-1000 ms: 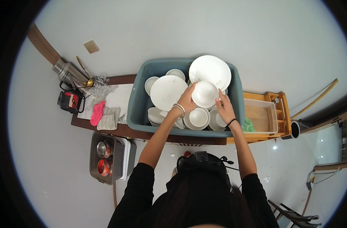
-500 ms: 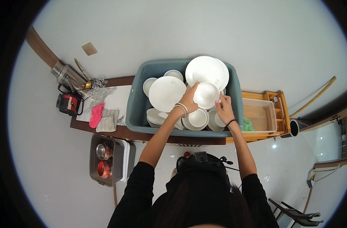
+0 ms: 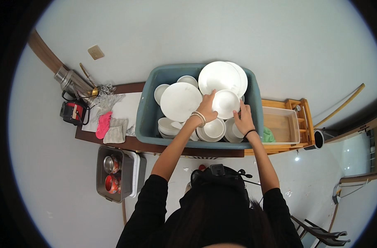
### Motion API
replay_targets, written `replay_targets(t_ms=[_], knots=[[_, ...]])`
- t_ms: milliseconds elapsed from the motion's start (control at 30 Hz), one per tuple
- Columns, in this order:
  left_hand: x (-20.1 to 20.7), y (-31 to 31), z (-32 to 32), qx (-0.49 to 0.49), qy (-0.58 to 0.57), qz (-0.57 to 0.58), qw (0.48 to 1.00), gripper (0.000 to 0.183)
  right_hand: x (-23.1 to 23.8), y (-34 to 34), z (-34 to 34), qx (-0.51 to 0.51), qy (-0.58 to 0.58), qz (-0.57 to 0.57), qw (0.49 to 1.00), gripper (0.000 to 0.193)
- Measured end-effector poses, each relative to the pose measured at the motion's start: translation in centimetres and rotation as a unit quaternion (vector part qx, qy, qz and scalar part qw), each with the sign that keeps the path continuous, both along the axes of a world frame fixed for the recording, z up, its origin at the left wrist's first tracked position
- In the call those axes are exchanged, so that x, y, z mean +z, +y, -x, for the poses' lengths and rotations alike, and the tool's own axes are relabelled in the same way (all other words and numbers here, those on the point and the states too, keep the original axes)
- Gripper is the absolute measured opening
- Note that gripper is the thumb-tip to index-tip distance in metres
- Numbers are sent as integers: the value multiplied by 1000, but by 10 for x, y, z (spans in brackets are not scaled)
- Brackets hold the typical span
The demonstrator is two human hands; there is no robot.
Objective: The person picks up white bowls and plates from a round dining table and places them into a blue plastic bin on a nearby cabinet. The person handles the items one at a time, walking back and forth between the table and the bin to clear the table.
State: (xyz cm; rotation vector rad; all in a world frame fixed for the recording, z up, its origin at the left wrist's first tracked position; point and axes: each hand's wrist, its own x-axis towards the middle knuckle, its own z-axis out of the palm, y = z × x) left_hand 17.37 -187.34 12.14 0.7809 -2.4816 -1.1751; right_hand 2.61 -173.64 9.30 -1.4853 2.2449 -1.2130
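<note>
Both my hands grip a white bowl (image 3: 226, 104) over the right half of a blue-grey plastic tub (image 3: 145, 120). My left hand (image 3: 206, 108), with a beaded bracelet at the wrist, is closed on the bowl's left rim. On the opposite rim are the fingers of my right hand (image 3: 244, 119), which has a dark band at its wrist. Large white plates (image 3: 218, 75) lean behind the bowl against the tub's far wall. A round white plate (image 3: 180, 102) lies to the left. Nearer to me, stacked white bowls (image 3: 213, 129) fill the tub's front.
The tub rests on a dark brown cabinet (image 3: 172, 150). To its right is a clear plastic box (image 3: 281, 124) on a wooden rack. Pink cloth (image 3: 103, 125) and a grey cloth (image 3: 116, 131) lie at left. A grey bin with metal pots (image 3: 111, 164) stands below.
The bowl has shifted very slightly to the right relative to the tub, with both hands still on it. The whole view has drifted a little.
</note>
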Motion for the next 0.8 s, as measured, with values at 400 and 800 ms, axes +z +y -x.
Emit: replay_targets(t_ms=[400, 800], knots=[[-51, -107, 24, 241, 34, 42, 969, 62, 15, 2, -6, -62, -42, 63, 995, 43], [-56, -99, 23, 266, 40, 60, 961, 17, 1, -55, 65, -46, -63, -13, 997, 28]])
